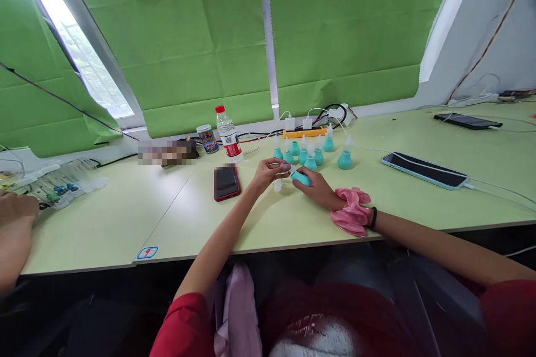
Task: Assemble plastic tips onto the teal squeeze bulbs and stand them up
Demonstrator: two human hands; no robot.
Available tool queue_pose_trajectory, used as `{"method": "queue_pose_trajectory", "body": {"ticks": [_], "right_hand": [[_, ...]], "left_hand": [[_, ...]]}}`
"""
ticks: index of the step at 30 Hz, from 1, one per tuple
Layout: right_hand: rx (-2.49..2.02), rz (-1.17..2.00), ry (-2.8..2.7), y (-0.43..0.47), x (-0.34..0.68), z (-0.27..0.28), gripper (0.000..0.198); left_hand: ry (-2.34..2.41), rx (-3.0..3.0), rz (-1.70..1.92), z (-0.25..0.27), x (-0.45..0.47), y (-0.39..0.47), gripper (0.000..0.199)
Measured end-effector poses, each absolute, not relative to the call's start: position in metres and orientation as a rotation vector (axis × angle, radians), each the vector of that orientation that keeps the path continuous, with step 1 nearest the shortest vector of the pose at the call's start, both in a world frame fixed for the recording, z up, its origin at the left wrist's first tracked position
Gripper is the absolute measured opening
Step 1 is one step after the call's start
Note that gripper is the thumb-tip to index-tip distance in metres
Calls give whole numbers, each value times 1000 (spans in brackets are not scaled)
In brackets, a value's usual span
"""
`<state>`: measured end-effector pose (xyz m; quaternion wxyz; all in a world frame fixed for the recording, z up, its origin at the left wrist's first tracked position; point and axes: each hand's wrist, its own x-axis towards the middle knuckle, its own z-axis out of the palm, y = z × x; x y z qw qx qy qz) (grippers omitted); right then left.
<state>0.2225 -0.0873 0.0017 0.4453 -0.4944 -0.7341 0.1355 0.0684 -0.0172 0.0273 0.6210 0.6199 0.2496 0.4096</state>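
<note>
Over the table, my left hand (270, 173) pinches a small translucent nozzle (293, 168) against the mouth of a teal rubber bulb (301, 178). My right hand (319, 188) is wrapped round that bulb, which lies tilted towards the left. Whether the nozzle is seated in it I cannot tell. A small whitish translucent piece (277, 184) is just below my left fingers. Behind my hands stand several nasal aspirators with teal bulbs and clear tips, one of them nearest (310, 162) and another off to the right (345, 159). One teal bulb (295, 148) among them shows no tip.
A red-cased phone (226, 182), a water bottle (230, 136) and a can (207, 139) are to the left. A charging phone (425, 170) lies right, its cable crossing the table. Another person's hand (17, 209) is at far left beside clear plastic packaging (67, 184).
</note>
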Motion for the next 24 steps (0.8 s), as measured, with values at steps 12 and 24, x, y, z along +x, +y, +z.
{"method": "queue_pose_trajectory", "body": {"ticks": [12, 24], "right_hand": [[-1364, 29, -1907, -83, 236, 4, 18], [-1251, 196, -2027, -80, 245, 7, 13]], "left_hand": [[646, 1576, 653, 29, 61, -13, 38], [639, 1762, 672, 30, 70, -22, 31]]}}
